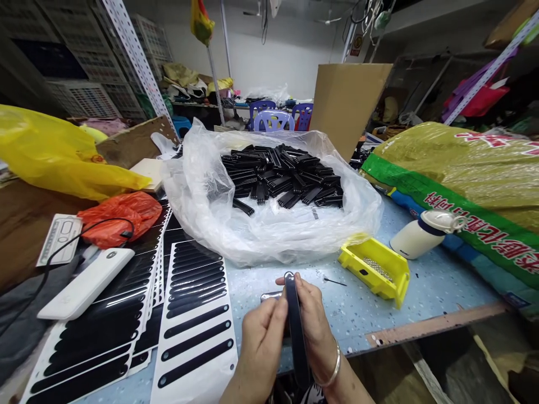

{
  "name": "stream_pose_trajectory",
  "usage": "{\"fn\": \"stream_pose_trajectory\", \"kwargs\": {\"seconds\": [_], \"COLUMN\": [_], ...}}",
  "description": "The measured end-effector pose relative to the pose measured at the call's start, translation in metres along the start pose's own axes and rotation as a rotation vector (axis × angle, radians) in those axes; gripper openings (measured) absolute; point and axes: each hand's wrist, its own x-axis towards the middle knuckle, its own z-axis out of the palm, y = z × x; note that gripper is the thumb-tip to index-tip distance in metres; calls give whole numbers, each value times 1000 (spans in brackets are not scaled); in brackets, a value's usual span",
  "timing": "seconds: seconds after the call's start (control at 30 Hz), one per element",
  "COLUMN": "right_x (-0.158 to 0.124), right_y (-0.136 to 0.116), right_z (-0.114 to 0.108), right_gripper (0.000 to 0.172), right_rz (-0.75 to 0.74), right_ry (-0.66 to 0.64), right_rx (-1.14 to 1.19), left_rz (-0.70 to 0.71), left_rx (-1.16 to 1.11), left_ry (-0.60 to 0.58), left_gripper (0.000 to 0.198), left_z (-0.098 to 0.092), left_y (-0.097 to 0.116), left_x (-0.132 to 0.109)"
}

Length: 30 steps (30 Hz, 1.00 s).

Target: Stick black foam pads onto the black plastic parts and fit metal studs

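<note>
Low in the middle, a long, round-ended black bar (pixel 297 342) stands nearly upright between my two hands. My right hand (pixel 318 322), with a silver bangle on its wrist, is closed around it from the right. From the left, the thumb of my left hand (pixel 261 348) presses on its edge, fingers curled. Just beyond the left fingers a second shiny dark piece (pixel 269 295) shows in part; what supports it is hidden. On the left lies a white sheet (pixel 197 331) of black, round-ended stickers, several of them peeled off.
Beyond my hands, a clear plastic bag (pixel 269 235) holds a heap of black bars (pixel 286 174). A yellow bin (pixel 374 269) of small metal parts, a thin dark tool (pixel 336 281) and a cream bottle (pixel 421 235) are on the right. A white power bank (pixel 88 283) rests on stacked sheets.
</note>
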Motion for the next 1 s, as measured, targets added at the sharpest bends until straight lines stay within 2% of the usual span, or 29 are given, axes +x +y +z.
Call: {"fn": "stream_pose_trajectory", "kwargs": {"seconds": [0.13,0.33,0.43,0.53,0.6,0.73,0.83,1.0], "right_x": [-3,-10,-9,-6,-3,3,8,8], "right_y": [-3,-11,-11,-10,-9,-9,-11,-14], "right_z": [-2,-3,-3,-2,-3,-5,-7,-10], "right_gripper": [53,49,48,45,44,45,48,46], "right_rz": [-62,-263,-287,-266,-239,-148,-167,-272], "right_ry": [-15,-21,-23,-28,-26,-23,7,50], "right_rx": [-46,-246,-254,-225,-195,-67,-7,-76], "left_rz": [114,225,236,205,128,-83,-97,-108], "left_rx": [173,193,183,134,46,-147,-160,-147], "left_ry": [65,65,81,111,100,-42,-83,-6], "left_gripper": [43,40,39,41,43,47,49,47], "left_z": [8,9,9,10,10,9,13,23], "left_y": [4,4,2,-1,-3,-7,-7,-5], "left_x": [-5,-9,-9,-6,-3,-5,-14,-26]}}
